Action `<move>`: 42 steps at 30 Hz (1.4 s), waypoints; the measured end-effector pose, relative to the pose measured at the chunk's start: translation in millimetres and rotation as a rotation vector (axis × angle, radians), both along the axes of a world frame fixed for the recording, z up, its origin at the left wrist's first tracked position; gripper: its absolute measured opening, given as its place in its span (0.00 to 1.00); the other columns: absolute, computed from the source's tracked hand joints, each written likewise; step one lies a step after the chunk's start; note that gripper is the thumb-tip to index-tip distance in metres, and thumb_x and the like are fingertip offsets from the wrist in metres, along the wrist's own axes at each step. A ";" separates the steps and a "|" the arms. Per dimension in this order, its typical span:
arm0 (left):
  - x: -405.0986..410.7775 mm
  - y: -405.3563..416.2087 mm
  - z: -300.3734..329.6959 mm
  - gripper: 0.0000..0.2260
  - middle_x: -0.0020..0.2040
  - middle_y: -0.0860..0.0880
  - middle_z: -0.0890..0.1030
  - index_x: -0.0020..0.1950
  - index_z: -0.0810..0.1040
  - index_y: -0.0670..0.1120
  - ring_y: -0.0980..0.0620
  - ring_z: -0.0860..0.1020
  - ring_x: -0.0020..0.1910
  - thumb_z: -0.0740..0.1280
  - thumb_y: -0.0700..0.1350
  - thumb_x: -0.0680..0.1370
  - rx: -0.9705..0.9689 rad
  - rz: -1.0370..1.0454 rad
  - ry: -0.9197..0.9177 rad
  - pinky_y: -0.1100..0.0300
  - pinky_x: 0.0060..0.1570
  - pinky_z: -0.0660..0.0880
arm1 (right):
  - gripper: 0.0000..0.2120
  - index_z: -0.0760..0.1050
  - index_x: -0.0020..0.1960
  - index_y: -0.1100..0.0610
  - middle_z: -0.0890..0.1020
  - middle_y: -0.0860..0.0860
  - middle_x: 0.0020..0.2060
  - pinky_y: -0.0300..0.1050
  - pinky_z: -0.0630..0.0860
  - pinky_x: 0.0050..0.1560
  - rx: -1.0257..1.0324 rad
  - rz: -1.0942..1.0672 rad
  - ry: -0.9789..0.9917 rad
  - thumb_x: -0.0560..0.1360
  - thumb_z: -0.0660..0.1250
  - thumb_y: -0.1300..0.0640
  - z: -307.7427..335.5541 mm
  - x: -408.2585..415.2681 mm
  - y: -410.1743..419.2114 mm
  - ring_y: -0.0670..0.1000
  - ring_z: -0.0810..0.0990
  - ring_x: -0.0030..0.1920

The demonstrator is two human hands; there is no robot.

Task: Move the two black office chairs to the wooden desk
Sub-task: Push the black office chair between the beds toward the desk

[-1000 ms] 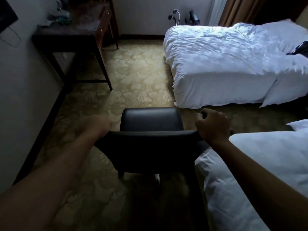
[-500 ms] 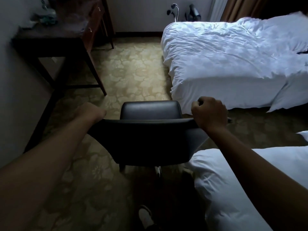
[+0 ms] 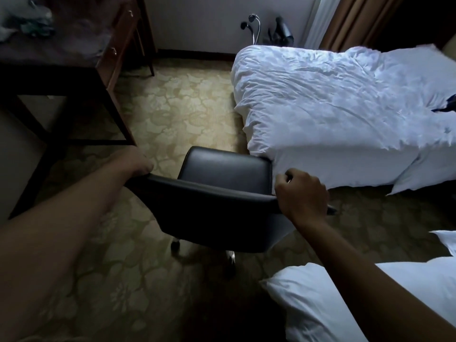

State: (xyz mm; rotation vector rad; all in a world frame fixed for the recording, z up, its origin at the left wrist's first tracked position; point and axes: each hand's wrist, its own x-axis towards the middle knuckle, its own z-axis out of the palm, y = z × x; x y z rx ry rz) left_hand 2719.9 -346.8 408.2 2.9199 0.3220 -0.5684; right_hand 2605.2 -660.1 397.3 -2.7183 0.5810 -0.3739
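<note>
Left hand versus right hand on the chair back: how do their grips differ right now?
The left hand holds the left end of the black office chair backrest, seen from the wrist side with fingertips just showing. The right hand is a tight fist on the right end, knuckles up. The left reaches further forward. Both grip the top edge.

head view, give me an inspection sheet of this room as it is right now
surface: patterned carpet, bare between desk and bed
job's things: one black office chair on casters, short of the wooden desk; second chair not seen
clutter: crumpled items on desk top, too blurred to name
hands: left hand and right hand grip the backrest ends
cables: nothing seen
surroundings: two white beds, curtain, hair dryer at far wall
</note>
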 end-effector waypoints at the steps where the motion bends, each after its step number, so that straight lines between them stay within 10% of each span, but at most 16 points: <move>1: 11.2 0.8 -2.8 0.16 0.64 0.41 0.77 0.61 0.80 0.41 0.40 0.75 0.61 0.64 0.46 0.77 -0.013 -0.006 -0.003 0.56 0.49 0.72 | 0.15 0.68 0.31 0.58 0.69 0.51 0.27 0.47 0.60 0.34 -0.005 0.004 0.007 0.71 0.58 0.50 -1.0 7.4 0.2 0.58 0.67 0.31; 13: 51.2 14.7 0.2 0.10 0.57 0.43 0.82 0.50 0.85 0.46 0.45 0.77 0.53 0.65 0.36 0.76 -0.137 0.004 -0.010 0.59 0.47 0.71 | 0.15 0.64 0.29 0.52 0.65 0.44 0.27 0.42 0.54 0.28 0.048 0.168 0.052 0.71 0.52 0.45 -17.4 33.7 18.8 0.44 0.62 0.27; 23: -34.5 -31.8 5.7 0.14 0.62 0.46 0.78 0.46 0.81 0.55 0.43 0.75 0.58 0.60 0.38 0.76 -0.074 0.118 0.070 0.55 0.55 0.73 | 0.18 0.73 0.40 0.51 0.75 0.51 0.40 0.49 0.64 0.39 0.060 0.429 0.295 0.72 0.50 0.42 -24.8 7.6 -46.6 0.53 0.72 0.41; 33: -130.5 -104.5 -3.7 0.20 0.70 0.44 0.71 0.66 0.75 0.51 0.39 0.69 0.67 0.52 0.47 0.78 0.030 0.168 0.075 0.46 0.66 0.65 | 0.15 0.73 0.36 0.54 0.81 0.56 0.40 0.48 0.62 0.41 -0.078 0.442 0.196 0.74 0.53 0.48 -11.5 -4.7 -125.1 0.55 0.72 0.36; 42: -175.8 -160.1 -24.8 0.23 0.51 0.37 0.82 0.48 0.84 0.44 0.34 0.78 0.49 0.52 0.51 0.71 -0.013 0.356 -0.517 0.50 0.49 0.73 | 0.11 0.69 0.40 0.53 0.81 0.57 0.46 0.56 0.67 0.53 -0.225 0.584 0.147 0.77 0.53 0.52 -12.2 16.7 -156.3 0.57 0.73 0.44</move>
